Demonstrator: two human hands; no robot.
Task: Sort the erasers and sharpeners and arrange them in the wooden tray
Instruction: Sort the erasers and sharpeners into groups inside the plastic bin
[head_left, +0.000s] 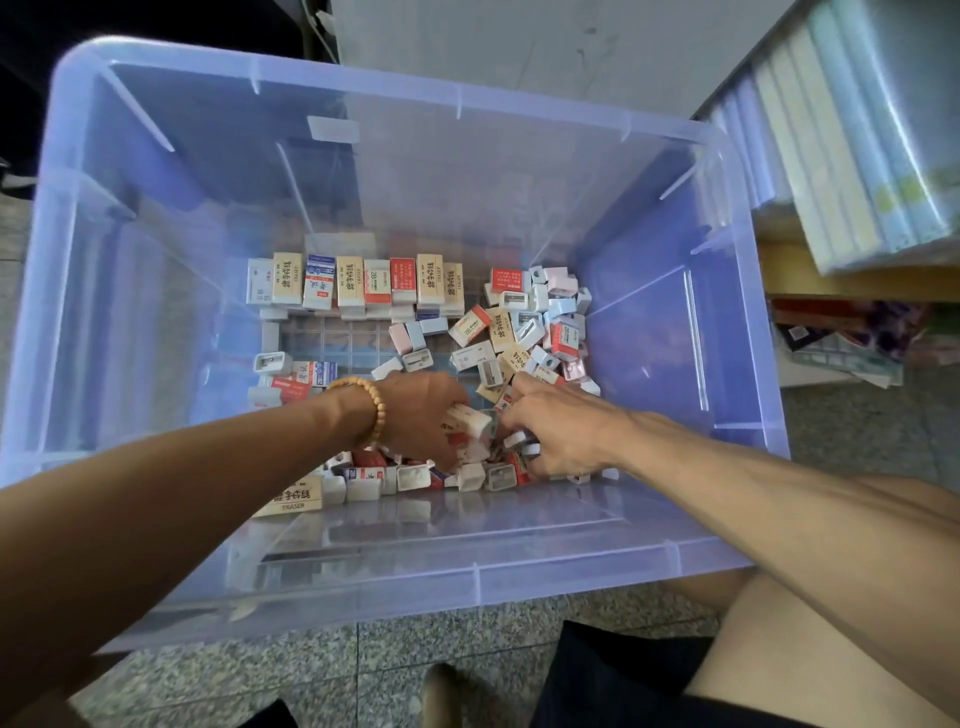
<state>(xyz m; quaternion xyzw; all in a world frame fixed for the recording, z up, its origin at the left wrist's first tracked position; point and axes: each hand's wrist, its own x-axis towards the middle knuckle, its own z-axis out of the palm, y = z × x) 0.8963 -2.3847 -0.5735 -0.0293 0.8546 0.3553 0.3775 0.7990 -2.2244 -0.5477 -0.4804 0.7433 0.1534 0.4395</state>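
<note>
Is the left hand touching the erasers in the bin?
Touching. The head view shows the left hand with fingers curled round a bunch of erasers near the front of the plastic bin.

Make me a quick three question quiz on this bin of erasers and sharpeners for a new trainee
1. True or false: a row of erasers stands upright along the far side of the plastic bin.
2. Which wrist wears the bead bracelet? A) left B) right
3. Fill in: the left hand grips a bunch of ____.

Key: 1 true; 2 A; 3 erasers
</note>
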